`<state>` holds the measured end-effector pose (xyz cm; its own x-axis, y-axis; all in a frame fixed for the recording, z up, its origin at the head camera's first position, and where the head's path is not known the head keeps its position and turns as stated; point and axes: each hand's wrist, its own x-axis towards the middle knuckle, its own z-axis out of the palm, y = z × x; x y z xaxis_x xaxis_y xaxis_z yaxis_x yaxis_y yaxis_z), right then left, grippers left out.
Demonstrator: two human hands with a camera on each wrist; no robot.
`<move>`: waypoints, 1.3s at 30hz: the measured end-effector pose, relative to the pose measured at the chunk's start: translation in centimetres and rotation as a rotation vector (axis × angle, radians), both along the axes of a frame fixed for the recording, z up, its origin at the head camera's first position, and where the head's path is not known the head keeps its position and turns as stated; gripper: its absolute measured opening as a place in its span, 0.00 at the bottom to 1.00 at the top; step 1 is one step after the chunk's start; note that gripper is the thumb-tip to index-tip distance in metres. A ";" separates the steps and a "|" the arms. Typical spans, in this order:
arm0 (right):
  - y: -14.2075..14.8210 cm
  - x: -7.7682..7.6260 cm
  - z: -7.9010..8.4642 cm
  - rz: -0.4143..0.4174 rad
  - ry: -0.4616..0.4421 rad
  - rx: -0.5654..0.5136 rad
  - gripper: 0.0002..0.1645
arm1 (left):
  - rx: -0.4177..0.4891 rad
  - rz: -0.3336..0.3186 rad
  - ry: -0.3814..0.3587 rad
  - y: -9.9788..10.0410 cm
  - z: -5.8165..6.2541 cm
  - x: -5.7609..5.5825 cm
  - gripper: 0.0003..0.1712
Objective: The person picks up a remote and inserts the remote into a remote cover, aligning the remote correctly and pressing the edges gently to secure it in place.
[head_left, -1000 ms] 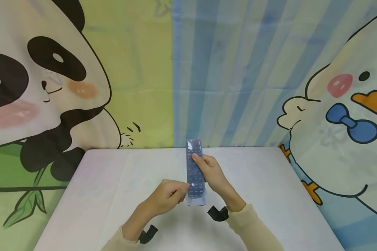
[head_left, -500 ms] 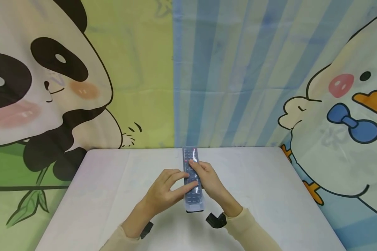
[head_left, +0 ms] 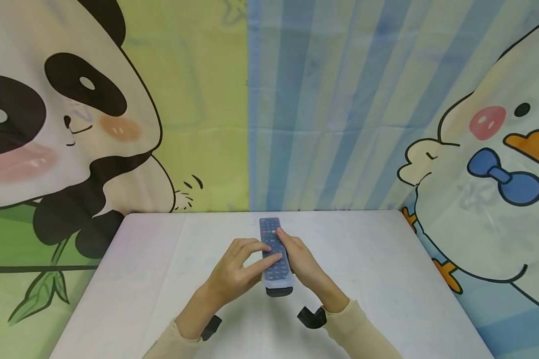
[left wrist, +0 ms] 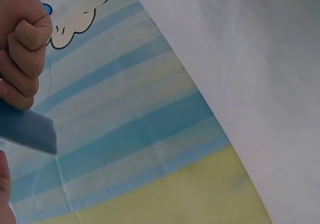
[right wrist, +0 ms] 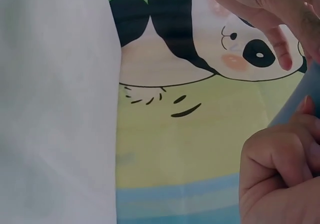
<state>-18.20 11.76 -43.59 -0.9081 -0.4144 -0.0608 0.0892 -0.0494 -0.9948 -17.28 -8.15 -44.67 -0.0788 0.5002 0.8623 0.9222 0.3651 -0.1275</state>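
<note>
A blue-grey remote control (head_left: pixel 276 270) with rows of small buttons stands in mid-view over the table. It wears a clear plastic cover, and its black lower end shows. My right hand (head_left: pixel 304 262) grips it from the right, thumb along the front, fingers curled behind. My left hand (head_left: pixel 233 271) reaches in from the left, thumb and index finger extended onto the buttons. In the left wrist view, curled right-hand fingers (left wrist: pixel 25 59) lie against the smooth back of the remote (left wrist: pixel 30 129). In the right wrist view, the left hand (right wrist: pixel 272 7) has fingers apart beside the remote.
A white table (head_left: pixel 161 284) lies beneath both hands, its far edge against a cloth backdrop (head_left: pixel 341 99) printed with a panda and a white bird. Black wrist mounts (head_left: pixel 312 317) sit by the cream sleeves (head_left: pixel 361 329).
My left hand went from curled at the remote's lower left edge to thumb and index finger stretched over its buttons. The remote came down slightly and tilted, exposing its black lower end.
</note>
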 end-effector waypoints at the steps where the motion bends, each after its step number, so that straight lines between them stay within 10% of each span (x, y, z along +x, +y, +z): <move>1: 0.1 0.0 -0.1 0.007 0.011 0.007 0.45 | 0.001 -0.003 -0.017 0.0 0.0 0.0 0.17; 7: 0.6 0.3 -0.6 -0.017 0.105 0.102 0.40 | 0.056 -0.053 -0.170 -0.5 -0.3 0.0 0.17; 15: 1.5 1.2 -0.4 -0.181 0.461 0.222 0.14 | 0.206 -0.177 -0.498 -0.8 -0.8 0.0 0.18; 26: 1.6 3.6 3.0 -0.137 0.748 0.186 0.10 | 0.233 -0.221 -0.931 -0.9 -0.7 1.1 0.20; 32: 1.9 3.1 1.9 -0.117 0.762 0.171 0.12 | 0.216 -0.232 -1.111 -0.8 -0.9 1.6 0.19; 39: 2.3 2.2 0.7 0.030 0.644 0.179 0.13 | 0.167 -0.251 -1.142 -0.3 -1.1 2.0 0.18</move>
